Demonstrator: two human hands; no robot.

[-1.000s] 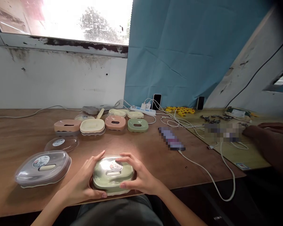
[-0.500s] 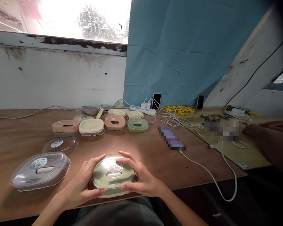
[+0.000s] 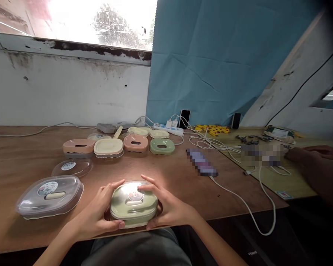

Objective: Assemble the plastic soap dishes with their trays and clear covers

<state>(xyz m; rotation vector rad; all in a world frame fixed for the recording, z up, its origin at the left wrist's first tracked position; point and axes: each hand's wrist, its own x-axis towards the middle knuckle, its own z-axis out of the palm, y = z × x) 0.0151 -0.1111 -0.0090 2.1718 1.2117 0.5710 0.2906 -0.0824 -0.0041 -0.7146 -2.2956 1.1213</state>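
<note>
From my remote seat I see both hands clasped on a green lidded box (image 3: 133, 204) at the near edge of the wooden table (image 3: 22, 159). Left hand (image 3: 100, 212) wraps its left side, thumb along the front rim. Right hand (image 3: 166, 207) wraps the right side, fingers (image 3: 145, 187) resting on the clear lid. Grip is closed around the box on both sides. A grey lidded box (image 3: 50, 195) sits well to the left, a loose clear lid (image 3: 71, 167) behind it. Pink, cream and green boxes (image 3: 119, 145) line up further back. Another person's hand (image 3: 319, 162) rests at far right.
</note>
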